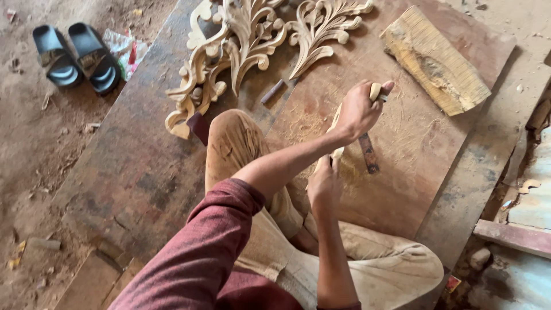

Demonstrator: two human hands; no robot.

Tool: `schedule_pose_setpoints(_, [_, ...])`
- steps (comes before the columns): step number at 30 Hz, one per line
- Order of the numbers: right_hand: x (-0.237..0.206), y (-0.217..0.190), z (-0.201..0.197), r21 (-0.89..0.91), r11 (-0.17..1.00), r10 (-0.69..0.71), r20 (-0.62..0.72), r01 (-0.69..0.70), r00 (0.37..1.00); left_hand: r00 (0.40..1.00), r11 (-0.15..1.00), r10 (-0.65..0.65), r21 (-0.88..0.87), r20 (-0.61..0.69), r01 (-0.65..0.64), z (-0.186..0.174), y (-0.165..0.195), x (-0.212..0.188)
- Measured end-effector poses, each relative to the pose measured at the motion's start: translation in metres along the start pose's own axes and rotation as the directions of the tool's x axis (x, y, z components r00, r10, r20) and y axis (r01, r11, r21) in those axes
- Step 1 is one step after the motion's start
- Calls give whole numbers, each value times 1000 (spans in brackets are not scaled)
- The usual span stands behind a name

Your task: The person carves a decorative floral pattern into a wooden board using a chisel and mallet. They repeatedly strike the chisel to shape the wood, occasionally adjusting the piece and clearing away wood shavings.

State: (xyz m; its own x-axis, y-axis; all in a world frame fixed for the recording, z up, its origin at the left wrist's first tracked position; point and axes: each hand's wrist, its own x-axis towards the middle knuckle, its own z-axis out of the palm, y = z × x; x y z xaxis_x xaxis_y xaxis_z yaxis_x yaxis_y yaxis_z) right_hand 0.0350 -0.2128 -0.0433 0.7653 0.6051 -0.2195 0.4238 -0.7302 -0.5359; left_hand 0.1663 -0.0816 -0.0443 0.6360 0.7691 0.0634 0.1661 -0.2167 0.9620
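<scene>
You are clenching your left hand point(357, 112) around the top of the pale wooden strip point(337, 150) and your right hand point(325, 185) lower down, so keep bracing it against the board point(413, 143).

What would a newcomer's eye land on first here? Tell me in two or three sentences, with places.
First, the pale carved scrollwork lying at the top of the wooden board. Then, at centre, the left hand reaching across and the right hand below it, both gripping a slim pale piece of wood. A rough wood block lies top right, and black sandals sit on the dirt, top left.
</scene>
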Motion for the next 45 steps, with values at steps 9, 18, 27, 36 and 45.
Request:
schedule_pose_setpoints(9, [1, 36, 12, -53, 929, -370, -218, 367, 903, 992, 993, 117, 1, -41, -117, 5, 11, -13])
schedule_pose_setpoints(18, [-1, 40, 14, -157, 973, -167, 36, 171, 985, 995, 991, 99, -88, -19, -101, 5, 16, -22])
schedule_pose_setpoints(27, [0, 45, 15, -100, 930, -363, -98, 354, 926, 994, 994, 105, 4, 32, -105, 4, 15, -28])
schedule_pose_setpoints(36, [-15, 22, 0, -34, 955, -297, -98, 295, 950, 986, 977, 156, -140, -58, -163, 3, 14, -31])
schedule_pose_setpoints(45, [-24, 11, -3, -109, 857, -512, -305, 504, 803, 984, 978, 171, -116, -46, -175, -6, 14, -33])
